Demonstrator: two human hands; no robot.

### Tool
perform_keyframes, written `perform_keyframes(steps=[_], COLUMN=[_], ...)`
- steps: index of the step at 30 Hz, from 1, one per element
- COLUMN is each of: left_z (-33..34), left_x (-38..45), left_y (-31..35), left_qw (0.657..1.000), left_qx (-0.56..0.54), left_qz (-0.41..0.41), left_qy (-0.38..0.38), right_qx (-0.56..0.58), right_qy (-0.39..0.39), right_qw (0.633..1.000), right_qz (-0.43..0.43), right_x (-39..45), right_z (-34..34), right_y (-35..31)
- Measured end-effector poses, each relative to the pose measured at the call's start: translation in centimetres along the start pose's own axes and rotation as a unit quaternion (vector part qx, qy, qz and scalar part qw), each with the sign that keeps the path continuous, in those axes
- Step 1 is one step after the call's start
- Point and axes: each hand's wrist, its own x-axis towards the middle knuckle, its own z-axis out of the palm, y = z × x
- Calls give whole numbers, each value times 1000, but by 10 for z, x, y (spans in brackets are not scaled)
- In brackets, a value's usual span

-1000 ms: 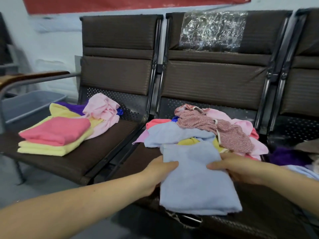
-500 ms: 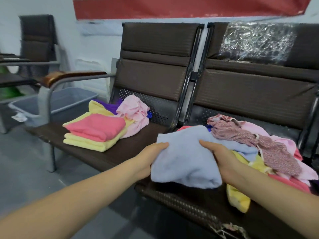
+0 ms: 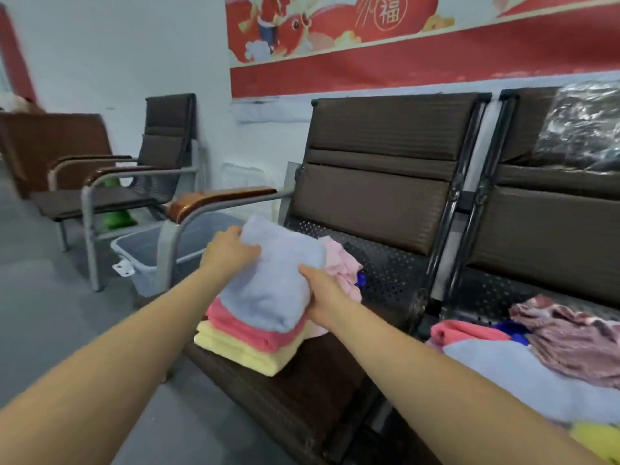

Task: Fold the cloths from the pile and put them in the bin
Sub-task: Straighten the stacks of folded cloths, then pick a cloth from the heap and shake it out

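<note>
Both hands on one folded light-blue cloth (image 3: 273,283), held over the stack of folded cloths on the left seat (image 3: 302,387) of the brown bench. Left hand (image 3: 229,251) curled round the cloth's far left edge, fingers (image 3: 246,251) bent over the top surface and pressing into the pile of the fabric. Right hand (image 3: 323,302) clamped on the near right edge, thumb on top, remaining fingers tucked beneath and hidden (so cannot tell how far they curl). Between the two sets of fingers, the blue cloth sagging a little, its lower fold lying against the coral-pink folded cloth (image 3: 248,332) directly under the fingers. Below that, two folded yellow cloths (image 3: 248,352) squared up at the seat's front edge. Just past the right fingers, toward the backrest, a crumpled pale-pink cloth (image 3: 342,263) with a scrap of deep blue fabric (image 3: 360,280) showing at its side. Beyond the left fingers, down on the floor past the wooden-topped armrest (image 3: 218,199), the grey plastic bin (image 3: 147,250), its inside mostly hidden behind the armrest's frame. Well apart from the right fingers, on the next seat over, the unfolded pile: a light-blue cloth (image 3: 523,374), a mauve patterned cloth (image 3: 570,337), a coral one (image 3: 466,332) and a yellow corner (image 3: 600,437) at the picture's edge. Farther off beyond the left fingers, a separate brown chair (image 3: 161,156) against the white wall, a red banner (image 3: 385,38) above the bench.
</note>
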Motion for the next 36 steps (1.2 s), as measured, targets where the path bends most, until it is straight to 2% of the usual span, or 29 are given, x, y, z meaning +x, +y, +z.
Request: perform_keyframes(steps=[1, 2, 4, 7, 10, 12, 13, 16, 19, 21, 23, 24, 26, 28, 32, 36], left_z=[9, 21, 47, 79, 92, 100, 106, 123, 132, 135, 136, 136, 137, 137, 140, 127], left_x=[6, 10, 14, 27, 43, 52, 56, 56, 58, 61, 62, 62, 62, 61, 55, 51], left_y=[-11, -20, -31, -36, -36, -40, -46, -64, -71, -74, -76, -77, -78, -78, -74, -54], left_qw=[997, 993, 993, 994, 997, 994, 992, 988, 987, 988, 989, 989, 988, 987, 981, 977], left_qx=[80, 115, 109, 81, 61, 99, 119, 138, 120, 106, 94, 93, 104, 113, 161, 209], left_qz=[0, 0, 21, 66, 50, 35, 28, 20, 10, 5, 1, 0, 0, 3, 24, 17], left_qy=[-1, -9, -28, -26, -9, 8, 20, 72, 108, 110, 114, 116, 116, 116, 105, 43], right_qx=[-69, -141, -243, -240, -280, -383, -439, -486, -544, -568, -564, -540, -405, -269, -127, -22], right_qy=[7, 10, 57, 129, 184, 198, 217, 272, 275, 251, 243, 243, 240, 235, 227, 213], right_qw=[997, 990, 968, 962, 942, 900, 868, 823, 791, 784, 790, 805, 877, 925, 952, 958], right_qz=[13, 28, 35, 12, -33, -63, -79, -113, -58, -8, -3, -28, -97, -129, -158, -190], right_x=[14, 28, 45, 70, 101, 126, 139, 173, 194, 206, 214, 215, 209, 195, 168, 126], right_z=[0, -5, -20, -53, -81, -87, -85, -76, -69, -77, -88, -91, -92, -90, -94, -95], right_y=[16, 31, 46, 44, 22, 7, 1, -7, -2, 9, 20, 24, 27, 17, -24, -87])
